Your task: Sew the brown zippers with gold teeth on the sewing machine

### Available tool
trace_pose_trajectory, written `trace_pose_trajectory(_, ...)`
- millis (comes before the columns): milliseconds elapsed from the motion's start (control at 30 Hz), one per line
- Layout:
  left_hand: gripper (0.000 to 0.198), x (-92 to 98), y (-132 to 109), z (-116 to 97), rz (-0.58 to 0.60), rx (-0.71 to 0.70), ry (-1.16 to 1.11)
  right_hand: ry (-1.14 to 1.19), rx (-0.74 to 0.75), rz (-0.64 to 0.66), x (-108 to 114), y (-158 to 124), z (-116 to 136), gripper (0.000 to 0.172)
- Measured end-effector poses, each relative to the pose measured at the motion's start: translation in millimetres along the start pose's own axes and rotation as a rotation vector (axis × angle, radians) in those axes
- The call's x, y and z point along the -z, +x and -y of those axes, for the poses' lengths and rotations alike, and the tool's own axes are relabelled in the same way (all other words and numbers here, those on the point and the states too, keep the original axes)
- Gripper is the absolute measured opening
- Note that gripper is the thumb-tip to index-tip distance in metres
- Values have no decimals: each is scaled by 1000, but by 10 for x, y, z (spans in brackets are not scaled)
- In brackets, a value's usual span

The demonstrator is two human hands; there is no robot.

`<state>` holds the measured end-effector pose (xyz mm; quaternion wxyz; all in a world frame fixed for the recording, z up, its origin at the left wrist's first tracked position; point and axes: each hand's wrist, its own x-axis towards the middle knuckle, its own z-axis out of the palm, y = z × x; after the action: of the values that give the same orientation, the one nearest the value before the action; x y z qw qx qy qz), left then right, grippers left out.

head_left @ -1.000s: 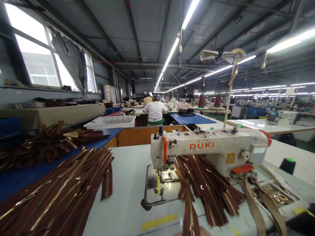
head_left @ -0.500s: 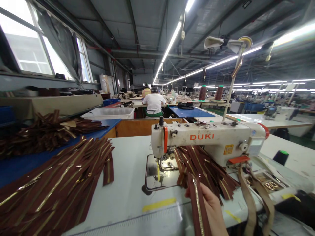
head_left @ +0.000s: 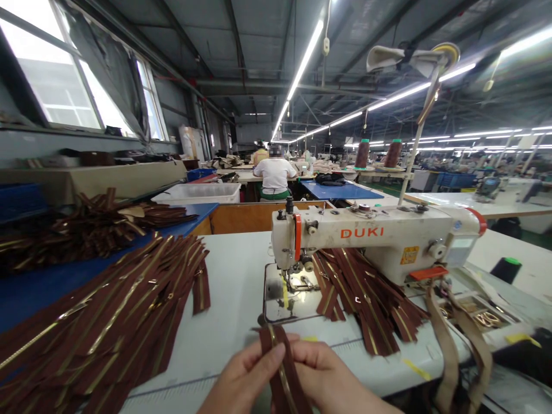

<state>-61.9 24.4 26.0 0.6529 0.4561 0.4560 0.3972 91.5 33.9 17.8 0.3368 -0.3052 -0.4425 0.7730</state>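
Note:
Both my hands grip one brown zipper [head_left: 282, 376] with metal teeth, its upper end pointing toward the sewing machine. My left hand [head_left: 244, 374] presses its thumb on the front of the tape near the top. My right hand [head_left: 323, 371] pinches the right edge, its fingertips partly behind the tape. Just beyond stands the white sewing machine [head_left: 366, 233], its needle area over a shiny metal plate [head_left: 276, 307]. Under the machine's arm lies a bundle of brown zippers [head_left: 366, 305]. A larger pile of zippers [head_left: 129, 310] spreads over the left of the table.
A further brown heap [head_left: 86, 230] sits on a blue surface at the left. Beige straps [head_left: 442, 345] hang by a tray of metal rings [head_left: 487, 319] on the right. A black thread cone [head_left: 505, 270] stands behind. Ahead, a person in a white top [head_left: 275, 174] sits facing away.
The zipper has moved left, away from the bundle, to in front of the metal plate. My left hand has come into view and grips it too. The view has shifted slightly.

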Motion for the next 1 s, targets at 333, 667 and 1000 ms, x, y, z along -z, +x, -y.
trace_pose_trajectory(333,40,512,839,-417,-53,-134,252,-346,34,-137,236,391,-81,41)
trace_pose_trajectory(667,29,683,1624,-358,-216,-298,577,-1261,172,-489,497,680,96,9)
trace_pose_trajectory(1000,32,390,978,98,-57,-628,1187,-1450,221,-455,505,703,70,13)
